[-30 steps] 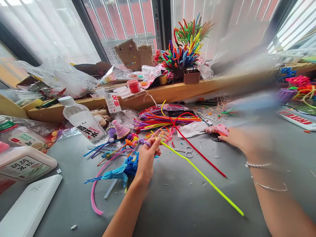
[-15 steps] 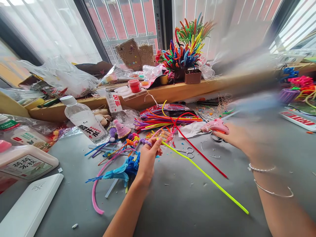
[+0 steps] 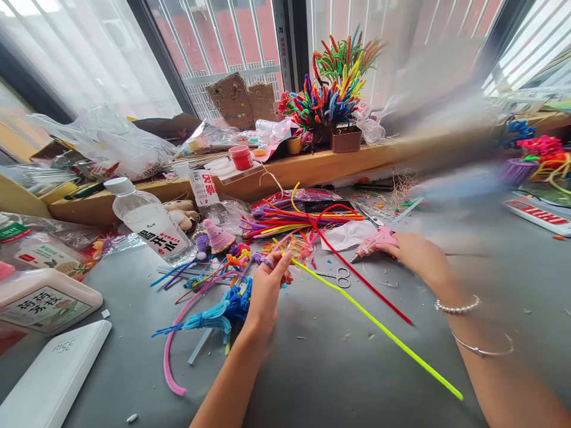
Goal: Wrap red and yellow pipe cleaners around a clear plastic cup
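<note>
We see the left hand (image 3: 266, 291) pinching one end of a yellow-green pipe cleaner (image 3: 379, 318) between thumb and fingers. The rest of its length slants across the grey table (image 3: 321, 374) toward the near right, with a slight bend partway along. A purple fuzzy piece (image 3: 262, 259) shows just beside the same fingertips — whether they grip it too, we cannot tell.

Our right hand (image 3: 417, 257) is wrapped around the handle of a pink glue gun (image 3: 379, 239), its nozzle tilted down and to the left, a translucent glue stick (image 3: 408, 210) jutting from the back. We cannot tell whether the nozzle touches the table.

Between the hands lie small scissors (image 3: 342, 277) and a long red pipe cleaner (image 3: 363, 275); white paper (image 3: 342, 235) sits just behind the gun. Near the left forearm we find a blue pipe-cleaner flower (image 3: 212, 316) — and, left of it, a curved pink pipe cleaner (image 3: 168, 359)
</note>
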The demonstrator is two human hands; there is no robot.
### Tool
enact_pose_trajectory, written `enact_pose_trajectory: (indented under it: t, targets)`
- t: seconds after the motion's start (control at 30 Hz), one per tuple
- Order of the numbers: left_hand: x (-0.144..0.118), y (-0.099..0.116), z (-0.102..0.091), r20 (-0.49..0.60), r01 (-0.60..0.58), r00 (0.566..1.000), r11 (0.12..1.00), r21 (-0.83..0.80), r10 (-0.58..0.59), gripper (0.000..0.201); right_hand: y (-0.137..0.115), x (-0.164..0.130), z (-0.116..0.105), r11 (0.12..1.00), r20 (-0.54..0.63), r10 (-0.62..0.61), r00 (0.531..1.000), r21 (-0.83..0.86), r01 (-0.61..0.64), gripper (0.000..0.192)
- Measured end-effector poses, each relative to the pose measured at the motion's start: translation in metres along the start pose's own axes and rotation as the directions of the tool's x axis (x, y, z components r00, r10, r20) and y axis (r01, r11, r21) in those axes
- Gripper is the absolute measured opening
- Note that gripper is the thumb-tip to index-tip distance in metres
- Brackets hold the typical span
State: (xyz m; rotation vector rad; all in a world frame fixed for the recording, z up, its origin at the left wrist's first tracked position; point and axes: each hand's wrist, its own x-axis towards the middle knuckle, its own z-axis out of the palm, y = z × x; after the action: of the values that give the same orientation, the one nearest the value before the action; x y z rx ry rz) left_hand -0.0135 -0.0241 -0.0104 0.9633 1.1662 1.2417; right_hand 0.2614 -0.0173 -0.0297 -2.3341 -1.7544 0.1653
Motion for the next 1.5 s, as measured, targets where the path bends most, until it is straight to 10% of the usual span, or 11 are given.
enact_pose_trajectory:
  t: [0.6,1.17,1.3,1.5]
  targets:
    - [0.0,-0.001,0.0,0.011,-0.002,1.0,1.0,0.018,0.002,0.028,-0.009,-0.004,-0.006,0.981,-0.17,-0.055,0.984,-0.193,0.022,0.034]
    - [0.0,0.0,0.001,0.011,-0.007,1.0,0.999,0.039,0.007,0.03,0.002,0.002,-0.005,0.901,-0.484,-0.423,0.766,-0.316,0.298,0.027]
    - [0.0,0.0,0.001,0.014,-0.016,1.0,0.999,0.036,0.015,0.029,0.004,0.005,-0.002,0.947,-0.501,-0.317,0.805,-0.211,0.242,0.033]
    - [-0.001,0.0,0.001,0.027,-0.018,0.999,0.999,0.032,0.018,0.026,0.003,0.008,-0.006,0.949,-0.368,0.196,0.909,0.304,-0.082,0.045]
